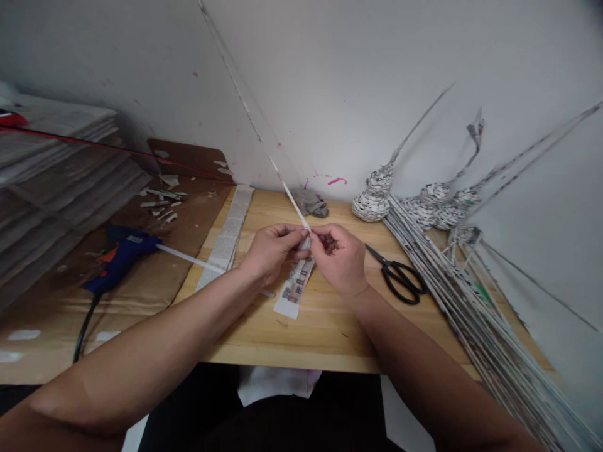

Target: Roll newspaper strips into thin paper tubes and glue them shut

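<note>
Wooden tabletop [330, 339]: left hand [269, 252] and right hand [342, 260] pinch newspaper strip [294, 292], rolled toward eleven o'clock; slack grip risks unrolling.

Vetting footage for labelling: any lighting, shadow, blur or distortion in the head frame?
Head view throughout: light soft, top-right corner dark; paper tube casts a faint shadow on the wall; paper stack at left looks smeared; paper rods look stretched toward the lower-right corner; left hand and right hand fairly clear.
</note>
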A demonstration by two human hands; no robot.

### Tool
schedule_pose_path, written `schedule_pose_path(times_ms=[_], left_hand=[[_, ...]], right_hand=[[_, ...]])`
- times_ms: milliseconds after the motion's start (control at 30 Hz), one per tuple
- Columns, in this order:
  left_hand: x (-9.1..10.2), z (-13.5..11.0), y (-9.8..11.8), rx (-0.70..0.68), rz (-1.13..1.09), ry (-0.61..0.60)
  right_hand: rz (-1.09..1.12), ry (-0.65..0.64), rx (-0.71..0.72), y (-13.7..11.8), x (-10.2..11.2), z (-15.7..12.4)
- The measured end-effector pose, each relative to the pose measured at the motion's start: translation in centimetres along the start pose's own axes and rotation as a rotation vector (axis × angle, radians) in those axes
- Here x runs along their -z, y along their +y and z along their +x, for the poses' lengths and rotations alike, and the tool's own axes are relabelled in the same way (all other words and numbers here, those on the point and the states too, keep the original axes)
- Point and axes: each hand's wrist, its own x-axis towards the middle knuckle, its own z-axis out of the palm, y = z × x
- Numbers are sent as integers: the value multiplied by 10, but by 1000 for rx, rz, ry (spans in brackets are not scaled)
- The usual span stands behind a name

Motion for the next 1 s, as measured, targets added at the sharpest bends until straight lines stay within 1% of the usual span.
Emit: schedule_pose_path(times_ms=[100, 267, 533, 733, 867, 933, 1000], left_hand=[[-1, 0, -2, 9, -3, 10], [0, 2, -2, 30, 6, 22], [2, 2, 7, 23, -26, 51], [3, 3, 9, 20, -18, 42], [4, 4, 10, 30, -9, 78], [5, 5, 11, 32, -5, 88], [5, 5, 11, 40, -3, 81]], right_hand=[[-44, -5, -11, 1, -1, 1], [-101, -35, 42, 1, -1, 1], [-75, -71, 133, -1, 1, 1], [-94, -107, 188, -2, 1, 0], [-85, -128, 243, -1, 1, -2], [-78, -141, 242, -1, 1, -2], [-71, -136, 211, -1, 1, -2]])
